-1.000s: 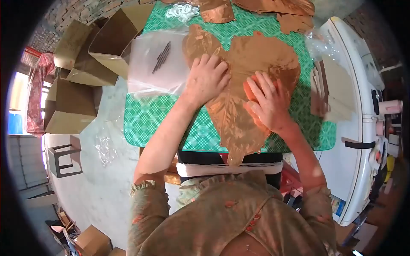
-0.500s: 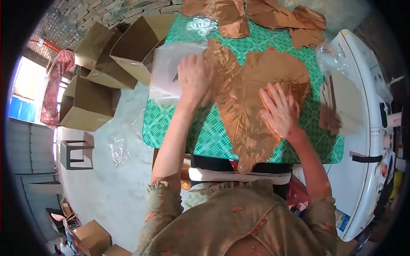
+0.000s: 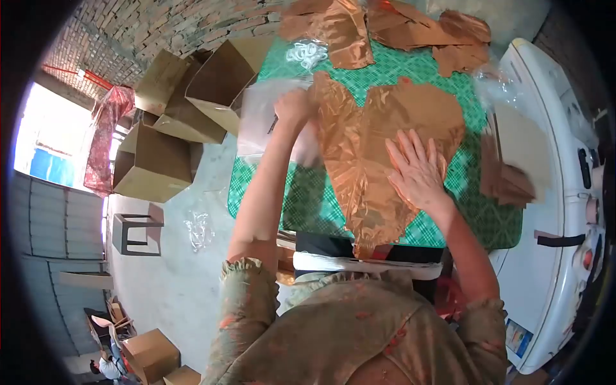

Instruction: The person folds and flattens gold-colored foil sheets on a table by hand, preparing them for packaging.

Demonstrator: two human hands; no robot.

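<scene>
A copper-coloured foil heart (image 3: 385,154) lies flat on a green checked table (image 3: 308,205), its point over the near edge. My right hand (image 3: 418,170) rests on its right half with the fingers spread. At the heart's upper left edge is my left hand (image 3: 296,112), its fingers curled in; what they hold, if anything, is hidden. Clear plastic bags (image 3: 253,131) lie beside and partly under my left hand. White rings (image 3: 307,54) lie at the far left of the table, and more copper foil pieces (image 3: 350,38) along its far edge.
Open cardboard boxes (image 3: 154,160) stand left of the table, with a small dark stool (image 3: 120,234) on the floor nearby. At the right are card sheets (image 3: 523,144), crumpled clear plastic (image 3: 507,90) and a white appliance (image 3: 545,256).
The view has shifted slightly. My left hand has moved up against the heart's upper left edge, its fingers now curled. My right hand stays spread on the foil.
</scene>
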